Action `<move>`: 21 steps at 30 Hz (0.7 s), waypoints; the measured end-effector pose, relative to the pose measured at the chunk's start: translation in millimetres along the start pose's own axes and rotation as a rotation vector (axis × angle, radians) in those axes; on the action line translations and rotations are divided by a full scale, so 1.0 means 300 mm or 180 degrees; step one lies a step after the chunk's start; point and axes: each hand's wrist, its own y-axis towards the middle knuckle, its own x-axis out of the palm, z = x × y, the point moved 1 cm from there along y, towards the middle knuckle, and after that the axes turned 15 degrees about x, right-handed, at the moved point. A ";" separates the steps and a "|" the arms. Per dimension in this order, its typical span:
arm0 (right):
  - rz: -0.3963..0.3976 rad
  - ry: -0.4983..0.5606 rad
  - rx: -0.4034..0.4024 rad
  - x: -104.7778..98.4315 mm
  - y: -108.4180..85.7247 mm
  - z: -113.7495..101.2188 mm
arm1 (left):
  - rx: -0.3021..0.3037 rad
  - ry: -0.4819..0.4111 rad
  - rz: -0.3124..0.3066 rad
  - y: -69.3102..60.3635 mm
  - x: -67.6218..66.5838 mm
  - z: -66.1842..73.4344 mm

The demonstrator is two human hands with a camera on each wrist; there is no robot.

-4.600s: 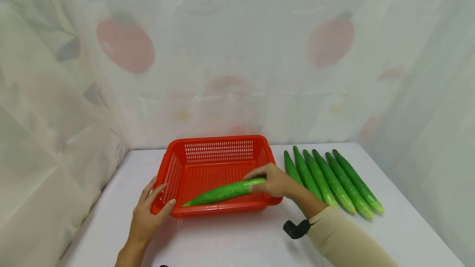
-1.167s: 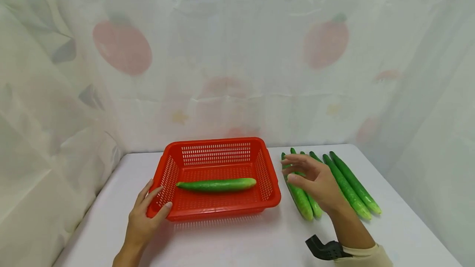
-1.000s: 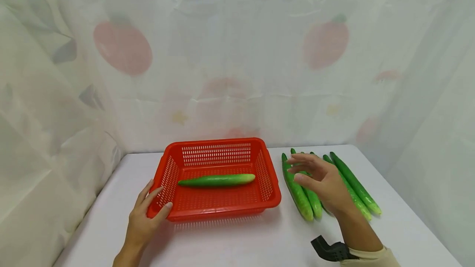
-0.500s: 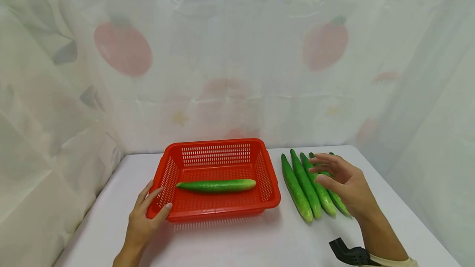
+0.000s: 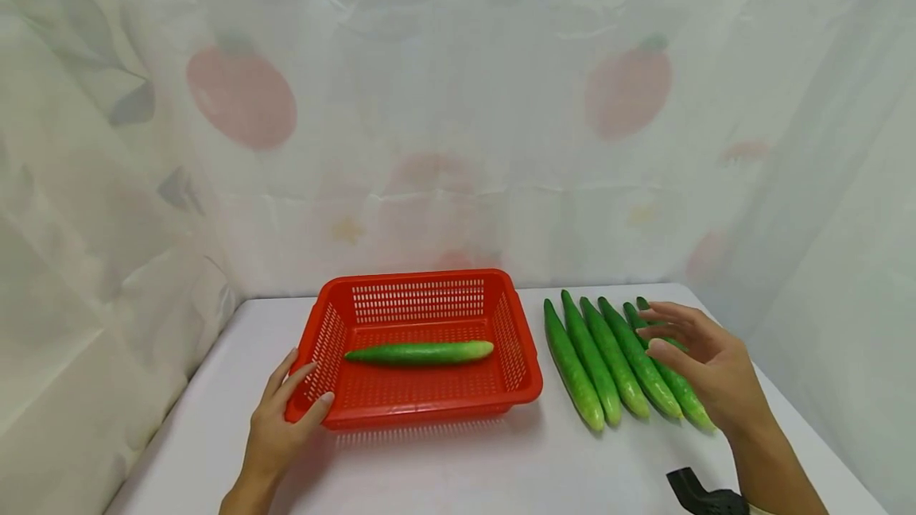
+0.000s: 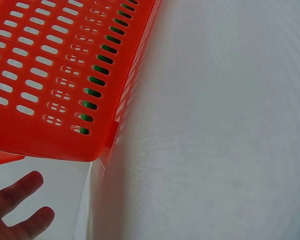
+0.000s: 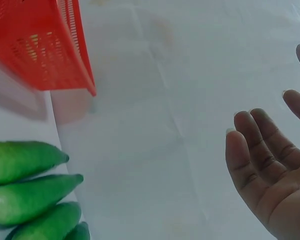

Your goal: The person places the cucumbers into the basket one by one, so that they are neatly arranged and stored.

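In the head view one green cucumber [image 5: 422,353] lies crosswise in the red plastic basket [image 5: 429,413], its pale end to the right. My left hand [image 5: 275,431] is at the basket's front left corner, thumb and fingers spread and fairly straight; whether they press on the rim is hard to tell. Several more cucumbers [image 5: 572,364] lie side by side on the table, right of the basket. Above the rightmost ones hovers my right hand [image 5: 723,376], fingers loosely bent and holding nothing. It partly hides the last cucumber. In the right wrist view the hand's palm [image 7: 290,200] faces up, apart from the cucumbers [image 7: 25,200].
A white cloth covers the table [image 5: 444,475]. Behind it hangs a pale curtain [image 5: 444,102] with fruit prints, and further sheets close in the left and right sides. A black strap device [image 5: 704,495] sits on the right wrist.
The right hand has let go of the cucumber in the basket and moved right, over the row of cucumbers. That cucumber now lies flat inside. The left hand stays at the corner.
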 end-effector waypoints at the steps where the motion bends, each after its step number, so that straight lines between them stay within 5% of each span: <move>1: 0.0010 -0.0014 0.0001 -0.007 -0.004 0.005 | -0.0002 0.0001 -0.0006 0.000 0.000 0.000; 13: 0.0279 0.0158 -0.0101 -0.086 -0.030 0.061 | -0.0023 -0.0012 -0.0044 -0.001 -0.001 0.005; 21: 0.1021 -0.0133 0.0259 -0.135 -0.035 0.117 | -0.0032 -0.0029 -0.0026 0.001 -0.003 0.008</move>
